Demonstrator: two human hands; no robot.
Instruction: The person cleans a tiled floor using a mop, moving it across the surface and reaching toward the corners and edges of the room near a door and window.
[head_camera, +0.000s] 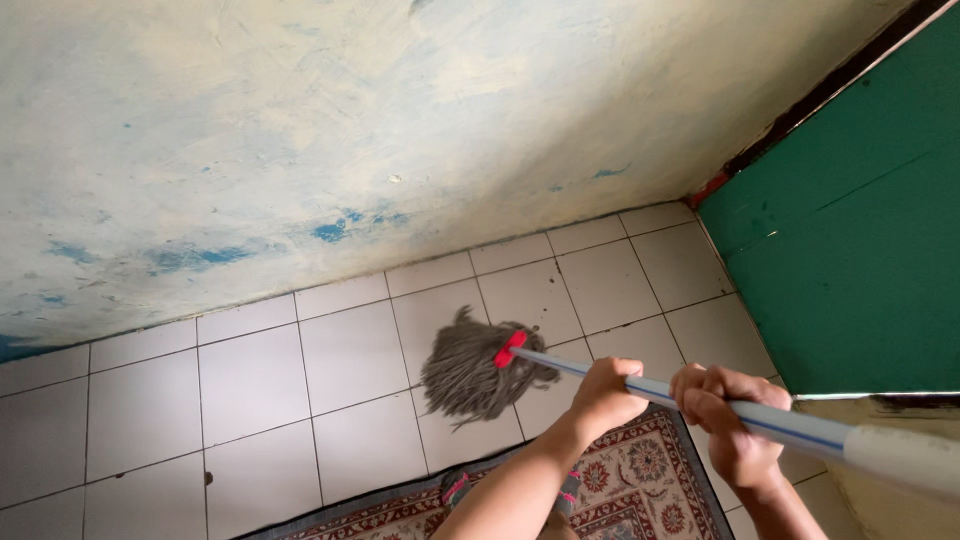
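Both hands, left hand (607, 392) ahead of right hand (722, 412), wrap fingers tight round the pale blue-striped mop handle (790, 422), angling it low so the grey string mop head (470, 368) lies flat on white floor tiles (340, 360).

Stained pale wall (300, 120), white tiles (250, 390), green panel (860, 260).

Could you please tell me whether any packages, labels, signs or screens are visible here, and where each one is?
None are in view. There are only both hands, left hand and right hand, gripping a mop handle, a grey string mop head on the white tiled floor, a patterned red rug, a worn cream and blue wall, and a plain green panel.
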